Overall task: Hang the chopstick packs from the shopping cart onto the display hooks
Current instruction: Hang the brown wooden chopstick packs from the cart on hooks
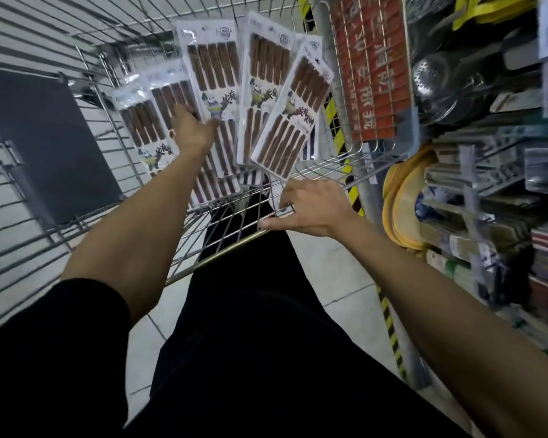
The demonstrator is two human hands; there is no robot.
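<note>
— Head view: cart (pixel 222 252) contents?
— Chopstick packs (pixel 264 90), fanned, leaning on far wall.
— Left hand (pixel 192 129)?
— Spread flat on a middle pack, gripping nothing.
— Right hand (pixel 310 210)?
— Curled round near rim. Shelves (pixel 487 216) close along right edge.

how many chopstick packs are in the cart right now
5 plainly, all in the cart: far-left pack, second pack under the left hand, tall centre pack, fourth pack, tilted front pack. Edges beneath and behind suggest more are hidden.

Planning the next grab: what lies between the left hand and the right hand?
Head view: overlapping chopstick packs in the cart, between left hand and right hand.
</note>
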